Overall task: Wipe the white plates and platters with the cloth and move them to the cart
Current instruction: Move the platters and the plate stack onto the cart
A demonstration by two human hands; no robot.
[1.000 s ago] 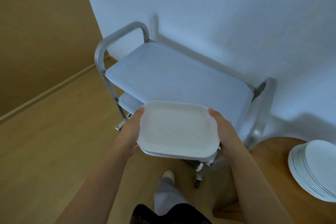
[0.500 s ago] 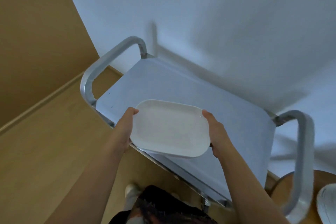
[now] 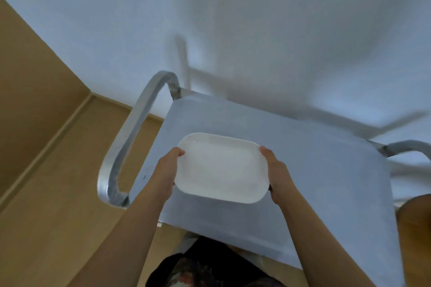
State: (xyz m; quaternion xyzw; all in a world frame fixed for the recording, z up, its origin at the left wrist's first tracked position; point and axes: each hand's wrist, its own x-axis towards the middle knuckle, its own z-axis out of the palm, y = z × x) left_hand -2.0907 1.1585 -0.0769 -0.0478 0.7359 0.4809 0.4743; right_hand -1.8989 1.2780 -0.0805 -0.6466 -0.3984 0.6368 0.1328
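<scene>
Landmark: cart top (image 3: 314,170), a flat grey shelf against the wall.

Left of the cart top: metal handle (image 3: 130,142), a loop standing up off the shelf's short end. It walls off that side, so the platter comes in from the near long edge, where nothing blocks it.

Left hand (image 3: 166,172) pinches the platter's left short end, thumb over the rim, other fingers hidden underneath.

Platter (image 3: 221,168) is over the near-left part of the cart top, level, long axis running along the shelf. A shadow shows under its near edge; I can't tell whether it's touching down or just above. Probably kept flat so it lands on its whole base rather than one edge.

Right hand (image 3: 275,175) mirrors the left on the right short end, thumb on the rim, fingers curled below. A grip at both ends looks chosen for balance: it stops tilt on a smooth glazed piece.

Right of the cart top: second handle (image 3: 410,147), partly in view, and a wooden tabletop edge (image 3: 415,216).

Cloth isn't in view. Judgement: this is the placing step; fingers need to slide out from under before release.
</scene>
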